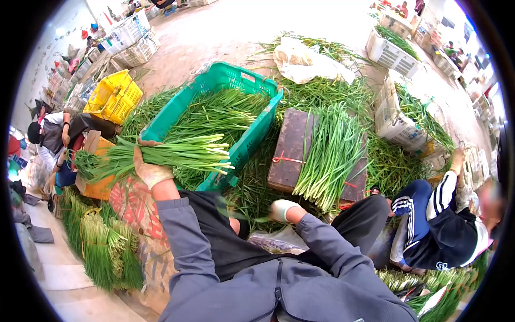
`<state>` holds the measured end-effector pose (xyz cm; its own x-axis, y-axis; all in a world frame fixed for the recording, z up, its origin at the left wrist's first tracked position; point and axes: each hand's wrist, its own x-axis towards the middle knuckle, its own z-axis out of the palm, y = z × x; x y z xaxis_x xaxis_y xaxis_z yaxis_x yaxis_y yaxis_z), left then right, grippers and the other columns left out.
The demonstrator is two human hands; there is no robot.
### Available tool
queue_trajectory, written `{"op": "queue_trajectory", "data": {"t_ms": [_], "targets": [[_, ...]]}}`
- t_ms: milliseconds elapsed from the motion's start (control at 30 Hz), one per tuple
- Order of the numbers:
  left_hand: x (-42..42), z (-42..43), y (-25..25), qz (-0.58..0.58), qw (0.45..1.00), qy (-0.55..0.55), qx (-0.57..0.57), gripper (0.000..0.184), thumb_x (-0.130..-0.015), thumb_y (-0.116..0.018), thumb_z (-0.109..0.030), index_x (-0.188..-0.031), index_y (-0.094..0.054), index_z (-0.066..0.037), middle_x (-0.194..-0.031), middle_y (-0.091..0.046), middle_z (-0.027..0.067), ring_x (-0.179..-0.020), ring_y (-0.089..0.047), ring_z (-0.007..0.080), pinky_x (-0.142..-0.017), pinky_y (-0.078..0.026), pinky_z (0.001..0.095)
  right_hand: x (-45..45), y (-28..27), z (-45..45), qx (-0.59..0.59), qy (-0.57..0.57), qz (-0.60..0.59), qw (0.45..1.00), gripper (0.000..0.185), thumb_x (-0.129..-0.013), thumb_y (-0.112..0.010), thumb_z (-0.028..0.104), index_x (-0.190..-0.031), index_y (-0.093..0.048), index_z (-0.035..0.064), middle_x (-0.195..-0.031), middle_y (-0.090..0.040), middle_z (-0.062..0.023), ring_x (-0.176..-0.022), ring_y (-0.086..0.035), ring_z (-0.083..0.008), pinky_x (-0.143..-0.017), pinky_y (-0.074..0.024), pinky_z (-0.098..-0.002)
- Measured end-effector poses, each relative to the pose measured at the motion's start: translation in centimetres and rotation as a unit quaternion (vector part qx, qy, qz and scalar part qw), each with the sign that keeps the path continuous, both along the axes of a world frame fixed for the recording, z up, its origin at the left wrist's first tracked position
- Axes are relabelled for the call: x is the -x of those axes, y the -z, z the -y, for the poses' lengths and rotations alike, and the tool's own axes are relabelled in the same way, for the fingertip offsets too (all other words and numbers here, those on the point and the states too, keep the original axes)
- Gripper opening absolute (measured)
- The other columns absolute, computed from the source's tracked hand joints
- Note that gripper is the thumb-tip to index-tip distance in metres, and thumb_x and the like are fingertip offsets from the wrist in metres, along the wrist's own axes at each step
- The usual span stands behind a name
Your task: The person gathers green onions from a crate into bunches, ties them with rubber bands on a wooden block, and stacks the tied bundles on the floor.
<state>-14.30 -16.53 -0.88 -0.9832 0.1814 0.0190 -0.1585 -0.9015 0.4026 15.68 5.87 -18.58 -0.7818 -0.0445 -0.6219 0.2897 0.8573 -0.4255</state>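
Observation:
My left hand (152, 170), in a pale glove, is wrapped round a bunch of garlic chives (185, 153). Their pale cut ends point right and the green leaves trail left, over the near end of a green plastic crate (261, 126). More loose chives (220, 112) fill that crate. My right hand (281, 211), also gloved, is low in front of my lap, apart from the bunch; its fingers are smeared by motion, with a blurred green streak beside them. Past it, a pile of chives (332, 155) lies on a dark wooden box (287, 142) with a red tie (281, 157).
Loose leaves (322, 86) cover the floor around the box, with a white plastic sack (308, 61) on them. Tied bundles (104, 247) stand at left. A yellow crate (113, 96) and white crates (394, 51) stand farther off. One person (440, 220) sits at right, another (56, 131) at left.

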Motion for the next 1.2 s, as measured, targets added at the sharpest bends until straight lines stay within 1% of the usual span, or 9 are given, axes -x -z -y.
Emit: {"op": "queue_trajectory", "data": {"t_ms": [67,233,433,567,700,800,867,933,1200], "targets": [[0.3,-0.2,0.0,0.022,1.000,0.002,-0.007,0.024,-0.099,-0.052,-0.029,-0.111,-0.063,-0.010,-0.095,-0.067,0.0007,-0.085,-0.061,0.0171,-0.076,-0.050,0.0354,-1.2,-1.2,-1.4,-0.067,-0.090,0.051,0.992,0.034,-0.081,-0.071,0.033,-0.100,-0.073,0.0050,-0.101,-0.072,-0.0165,-0.097,-0.069,-0.0344,-0.088,-0.0526,-0.0430],[-0.9,-1.6,0.1,0.005,1.000,0.015,0.013,0.025,-0.099,-0.053,-0.030,-0.109,-0.063,-0.010,-0.095,-0.066,0.0016,-0.084,-0.061,0.0167,-0.079,-0.049,0.0353,3.3,-12.3,-1.1,0.164,0.257,-0.455,0.837,0.014,-0.085,-0.070,0.012,-0.097,-0.070,0.0041,-0.090,-0.071,-0.0146,-0.084,-0.069,-0.0297,-0.075,-0.0544,-0.0352],[-0.6,-2.3,1.1,0.040,0.996,0.004,0.074,0.022,-0.100,-0.053,-0.028,-0.099,-0.059,-0.007,-0.089,-0.064,0.0065,-0.082,-0.061,0.0221,-0.078,-0.051,0.0392,6.7,-17.3,0.1,0.125,0.211,-0.603,0.759,0.012,-0.084,-0.073,0.010,-0.095,-0.071,0.0064,-0.089,-0.068,-0.0109,-0.077,-0.067,-0.0282,-0.071,-0.0542,-0.0335],[0.8,-2.6,2.9,0.097,0.992,-0.012,0.080,0.023,-0.101,-0.051,-0.030,-0.098,-0.057,-0.008,-0.089,-0.065,0.0063,-0.081,-0.061,0.0231,-0.079,-0.051,0.0420,6.4,-18.4,1.4,0.167,0.177,-0.605,0.758,0.012,-0.085,-0.072,0.012,-0.096,-0.071,0.0086,-0.087,-0.069,-0.0117,-0.078,-0.068,-0.0293,-0.070,-0.0546,-0.0351],[0.3,-3.1,2.8,0.152,0.985,-0.010,0.081,0.023,-0.102,-0.048,-0.030,-0.097,-0.056,-0.010,-0.088,-0.065,0.0054,-0.084,-0.062,0.0226,-0.079,-0.051,0.0437,7.0,-16.2,3.5,0.154,0.178,-0.306,0.922,0.052,-0.086,-0.069,0.045,-0.116,-0.064,0.0031,-0.100,-0.071,-0.0201,-0.094,-0.067,-0.0370,-0.081,-0.0530,-0.0434],[0.4,-3.9,4.1,0.155,0.986,0.011,0.066,0.023,-0.102,-0.047,-0.029,-0.096,-0.055,-0.008,-0.089,-0.063,0.0060,-0.086,-0.062,0.0243,-0.084,-0.051,0.0451,9.8,-13.3,4.9,0.194,0.268,-0.301,0.895,0.065,-0.081,-0.071,0.051,-0.122,-0.060,0.0009,-0.103,-0.069,-0.0245,-0.097,-0.066,-0.0410,-0.084,-0.0520,-0.0428],[0.5,-3.9,4.9,0.149,0.986,0.032,0.067,0.025,-0.103,-0.046,-0.032,-0.097,-0.058,-0.010,-0.090,-0.065,0.0058,-0.086,-0.062,0.0226,-0.081,-0.051,0.0442,12.2,-12.3,5.8,0.388,0.280,-0.365,0.799,0.065,-0.081,-0.071,0.052,-0.117,-0.061,-0.0009,-0.097,-0.070,-0.0205,-0.088,-0.069,-0.0335,-0.078,-0.0534,-0.0396],[-1.2,-4.7,3.5,0.152,0.983,0.043,0.092,0.024,-0.103,-0.047,-0.031,-0.096,-0.057,-0.010,-0.090,-0.065,0.0053,-0.087,-0.062,0.0222,-0.083,-0.051,0.0445,13.1,-13.8,6.5,0.543,0.364,-0.187,0.734,0.042,-0.089,-0.067,0.040,-0.107,-0.064,0.0020,-0.079,-0.063,-0.0058,-0.066,-0.061,-0.0124,-0.060,-0.0504,-0.0282],[-1.2,-5.1,3.1,0.149,0.981,-0.015,0.120,0.020,-0.100,-0.052,-0.029,-0.094,-0.058,-0.011,-0.089,-0.064,0.0059,-0.084,-0.061,0.0229,-0.084,-0.049,0.0463,11.6,-12.8,4.7,0.500,0.259,-0.168,0.809,0.025,-0.097,-0.059,0.027,-0.088,-0.065,0.0041,-0.063,-0.053,0.0012,-0.053,-0.047,-0.0089,-0.049,-0.0375,-0.0265]]}}
